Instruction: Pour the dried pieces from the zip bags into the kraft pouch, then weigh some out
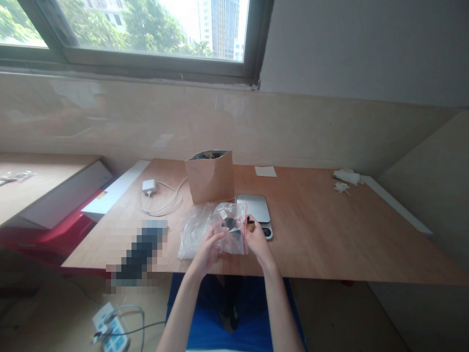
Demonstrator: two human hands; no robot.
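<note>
The left hand [206, 250] and right hand [258, 239] hover just above the surface [315, 234], each grip pinched nearly shut on a side of a clear plastic zip bag [234, 244] with a red seal. Its film looks light, soft and slippery, so the stiffer seal offers the surest hold. Beyond lie a crumpled clear plastic bag [194, 233], a silver kitchen scale [252, 206] and an upright brown paper bag [210, 178].

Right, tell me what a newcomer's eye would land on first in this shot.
The left hand and right hand hold up a clear plastic zip bag with a red edge, near the front of the wooden table. Behind it stand a brown paper bag and a silver digital scale. Above, a bright window shows trees and a tower.
</note>
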